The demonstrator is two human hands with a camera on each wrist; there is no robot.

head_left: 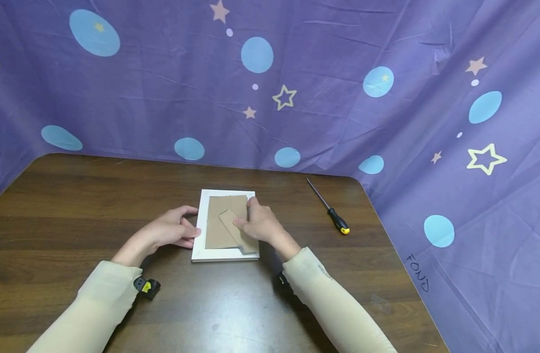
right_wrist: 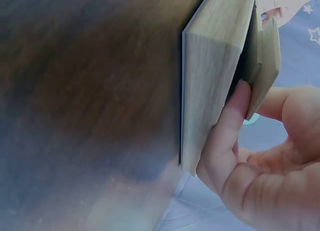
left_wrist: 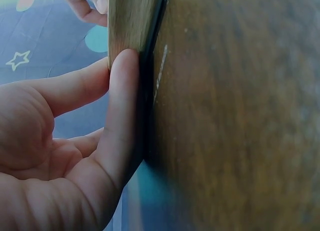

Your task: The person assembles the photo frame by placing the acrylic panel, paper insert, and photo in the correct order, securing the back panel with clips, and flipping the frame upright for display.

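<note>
A white picture frame (head_left: 225,256) lies face down on the table in the head view. Over its opening is a brown backing board (head_left: 218,230), with a slanted stand leg (head_left: 234,229) on top. My right hand (head_left: 263,223) pinches the board and leg at the right side; in the right wrist view a fingertip (right_wrist: 242,88) reaches under the board, whose edge is lifted off the frame. At the frame's left edge, my left hand (head_left: 170,228) rests its fingers against the side. The left wrist view shows those fingers (left_wrist: 124,86) extended along the wooden-looking edge.
A screwdriver (head_left: 338,220) with a black and yellow handle lies on the right of the brown wooden table (head_left: 97,196). A purple cloth (head_left: 164,98) with stars and blue spots hangs behind the table and along its right side.
</note>
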